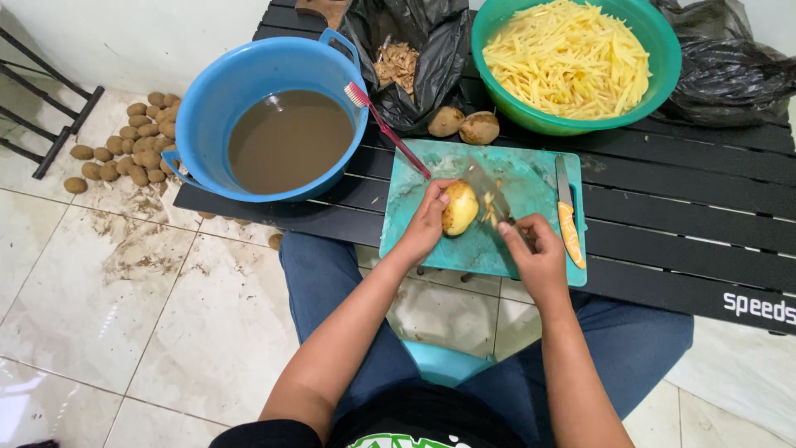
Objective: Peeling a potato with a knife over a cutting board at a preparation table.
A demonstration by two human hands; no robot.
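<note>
Over the cutting board: our left hand (427, 222) was clamped on a half-peeled potato (460, 207), holding it just above the teal cutting board (439, 249).
Right hand: our right hand (537, 249) was closed round the handle of a peeler (491, 195), its blurred blade touching the potato's right side.
Bench: the black slatted bench (688, 224) carried the board, an orange-handled knife (567, 217) at its right edge, and two unpeeled potatoes (464, 124) beyond it.
Bowls: a blue tub of muddy water (249, 75) with a red toothbrush (385, 129) stood left; a green bowl of cut potato sticks (655, 50) stood behind.
Floor: a heap of small potatoes (133, 149) lay on the tiles.
Doing it well: we judged that short shallow strokes away from the holding fingers, turning the potato between strokes, would suit best.
</note>
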